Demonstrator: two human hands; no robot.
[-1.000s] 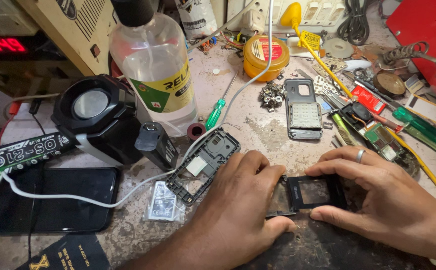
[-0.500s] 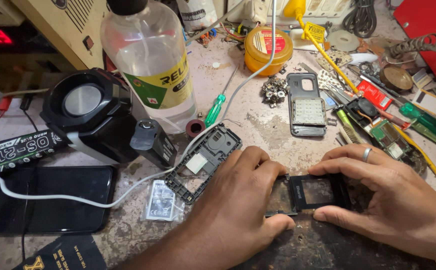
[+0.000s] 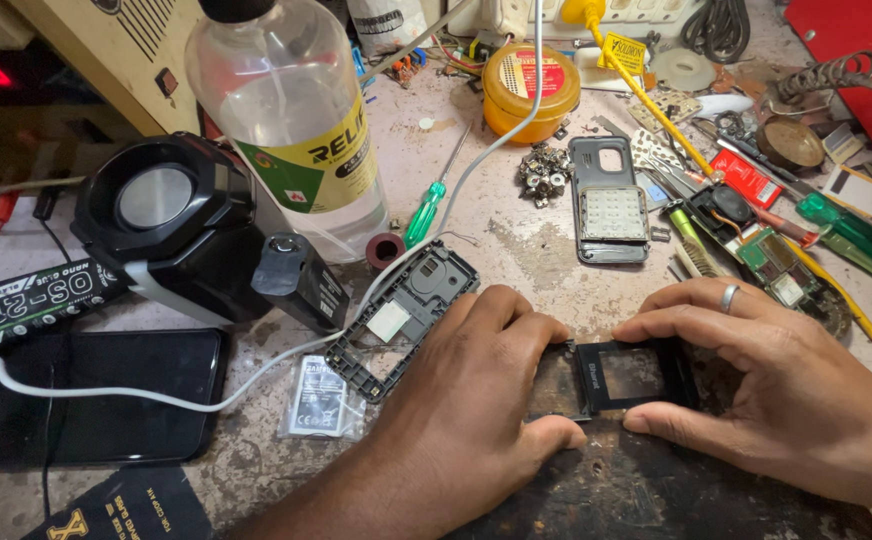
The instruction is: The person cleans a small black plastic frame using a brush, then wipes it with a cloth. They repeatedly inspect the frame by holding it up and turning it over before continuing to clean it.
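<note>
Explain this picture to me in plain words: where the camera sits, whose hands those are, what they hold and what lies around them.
The camera sits on a person's head and looks down at a cluttered repair bench. Both hands are that person's own. The left hand and the right hand, which wears a ring, grip a small black phone frame between them. Nearby lie a grey phone back shell, a keypad cover, a green screwdriver, a clear bottle, a yellow tin and a white cable.
</note>
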